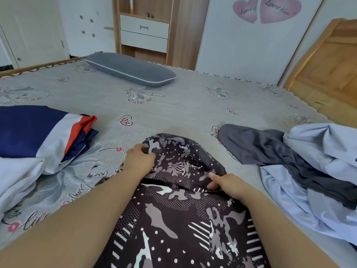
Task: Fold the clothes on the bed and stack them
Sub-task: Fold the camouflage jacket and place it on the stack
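Two hands are working one garment at lower centre of the frame: a dark patterned garment [179, 215] is lying lengthwise on the bed [173, 113], running from the bottom edge up to mid-frame. Left hand [140, 161] is sitting at the garment's upper left edge, fingers curled and pinching the cloth there. Right hand [225, 183] is gripping the fabric at the right side, thumb on top, fingers tucked under a raised fold. Upper portion of the garment is humping up between the two hands, so a fold appears to be in progress, not finished; which part of the garment this end is, I cannot tell. At left of frame, a navy, white and red garment [44, 132] is lying flat and squared on top of pale cloth [17, 176], which is reading as a started stack. At right of frame, a dark grey garment [270, 147] is sprawling across a crumpled light blue garment [318, 180], both unfolded. Judgement: task is partway through, with at least one piece folded, one in hand, two or more waiting. A grey pillow [131, 69] is resting at upper centre, well apart from the clothes.
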